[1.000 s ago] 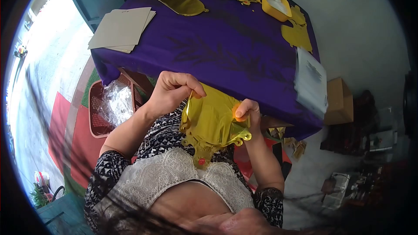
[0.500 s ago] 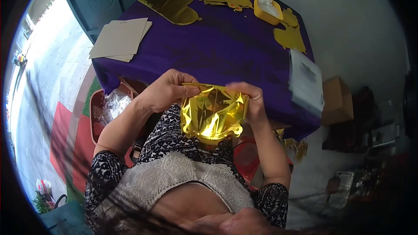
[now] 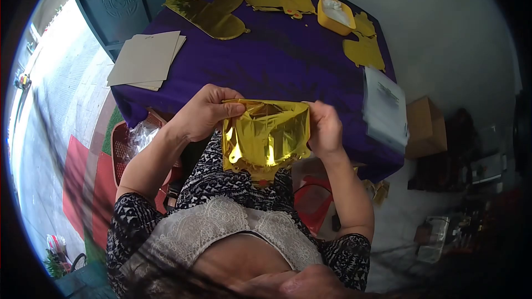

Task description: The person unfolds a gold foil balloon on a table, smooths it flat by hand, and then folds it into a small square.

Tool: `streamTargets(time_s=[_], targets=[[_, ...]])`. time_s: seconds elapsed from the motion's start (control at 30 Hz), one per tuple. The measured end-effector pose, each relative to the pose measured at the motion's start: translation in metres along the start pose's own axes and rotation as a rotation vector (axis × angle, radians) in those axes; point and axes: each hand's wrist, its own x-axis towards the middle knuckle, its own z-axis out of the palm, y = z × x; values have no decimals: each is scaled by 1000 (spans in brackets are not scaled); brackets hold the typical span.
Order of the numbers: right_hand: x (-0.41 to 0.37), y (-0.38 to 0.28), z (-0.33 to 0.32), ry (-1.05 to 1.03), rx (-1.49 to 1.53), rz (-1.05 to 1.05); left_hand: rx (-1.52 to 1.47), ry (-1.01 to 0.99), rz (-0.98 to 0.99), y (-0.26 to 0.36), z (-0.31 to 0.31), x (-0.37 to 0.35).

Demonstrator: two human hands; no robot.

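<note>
A shiny gold foil piece point(image 3: 267, 135) hangs between my two hands over my lap, its top edge stretched and its lower edge scalloped. My left hand point(image 3: 208, 112) pinches the top left corner between thumb and fingers. At the top right corner, my right hand point(image 3: 325, 127) has its fingers closed on the foil. Just beyond both hands is the front edge of the table with a purple cloth point(image 3: 221, 55).
Cardboard sheets point(image 3: 145, 60), flat gold foil shapes point(image 3: 221, 19), a yellow container point(image 3: 336, 14) and clear plastic packets point(image 3: 385, 108) lie on the table. A red basket point(image 3: 118, 155) stands left, a cardboard box point(image 3: 425, 127) right.
The foil has been pulled wider and flatter and hangs slightly lower. My right hand, blurred before, now grips its right corner. The view has shifted slightly.
</note>
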Motion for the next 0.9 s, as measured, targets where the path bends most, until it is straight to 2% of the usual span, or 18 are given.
streamTargets(time_s=[0.1, 0.13, 0.23, 0.37, 0.47, 0.57, 0.67, 0.83, 0.9], targets=[[7, -24, 8, 49, -87, 67, 14, 23, 2, 2, -4, 8], [10, -31, 17, 183, -133, 96, 9, 23, 4, 2, -6, 12], [20, -43, 2, -7, -348, 137, -31, 51, -21, 12, -2, 19], [32, -53, 9, 111, -271, 169, -43, 44, -58, 23, -8, 32], [42, -55, 10, 153, -282, 142, -158, 61, -71, 22, -12, 47], [55, -49, -1, 179, -407, -34, -266, 108, -9, 26, -11, 61], [67, -51, -3, 257, -387, -144, -414, 73, -39, 28, -13, 69], [87, -49, -19, 288, -420, -196, -677, -48, -134, 33, -7, 84], [94, -50, -23, 312, -420, -188, -625, 0, -155, 35, -3, 88]])
